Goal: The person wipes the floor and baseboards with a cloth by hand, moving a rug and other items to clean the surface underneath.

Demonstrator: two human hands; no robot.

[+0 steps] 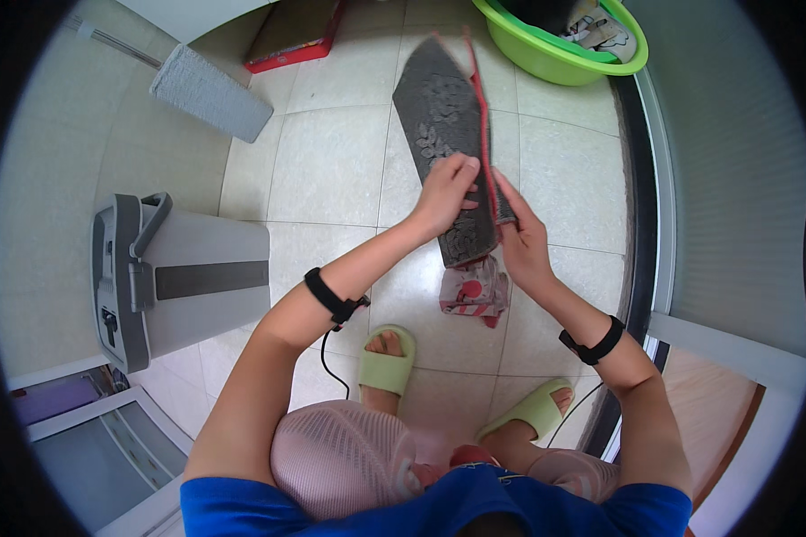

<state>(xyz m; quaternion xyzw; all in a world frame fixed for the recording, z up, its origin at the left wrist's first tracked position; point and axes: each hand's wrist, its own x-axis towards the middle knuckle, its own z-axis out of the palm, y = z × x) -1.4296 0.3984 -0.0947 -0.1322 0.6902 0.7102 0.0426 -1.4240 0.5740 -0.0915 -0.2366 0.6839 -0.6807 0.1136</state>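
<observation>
A dark grey floor mat [443, 127] with a raised leaf-and-flower pattern hangs folded lengthwise above the tiles, its red edge running down the fold's right side. My left hand [449, 191] grips its patterned face with curled fingers. On the other side, my right hand [524, 235] holds the mat's near right part, the fingers partly behind it. Just below the mat's near end, a crumpled pink and white cloth [473, 292] with red print lies on the floor. The far end of the mat is slightly blurred.
A grey and white mop bucket [205, 285] stands at left, beyond it a flat mop head [211, 92] leaning on the wall. At the far right sits a green basin [564, 70] with items inside. A red-edged box [295, 54] lies far left. A frosted door panel [732, 168] borders the right.
</observation>
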